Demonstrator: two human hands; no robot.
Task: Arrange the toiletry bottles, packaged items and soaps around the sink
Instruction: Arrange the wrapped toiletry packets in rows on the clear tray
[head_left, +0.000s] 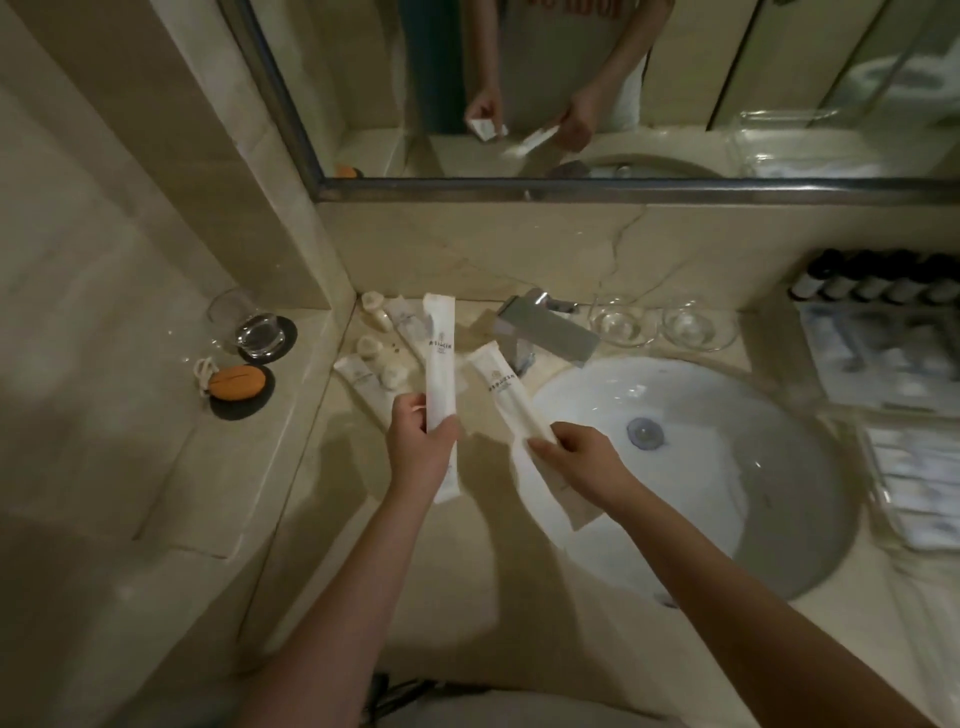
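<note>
Two clear glass dishes behind the sink at 1 o'clock, contents too faint to tell. At 3 o'clock, a clear tray with a row of dark bottles along its far edge and pale packets below; just nearer, a second clear tray of white packets. On the raised ledge at 9 o'clock, an empty-looking glass tumbler on a dark coaster, and an orange soap with a cord on another dark coaster. Left hand closed around a long white sachet, held upright above the table. Right hand pinching a second long white sachet, tilted toward 11 o'clock, over the sink's left rim. Behind the sachets at 11 o'clock, small cream bottles and flat white tubes lying close together in the table's corner, partly hidden by the left sachet. Chrome faucet at 12 o'clock, directly beyond the right sachet's tip. Mirror above, reflecting both hands with the sachets.
</note>
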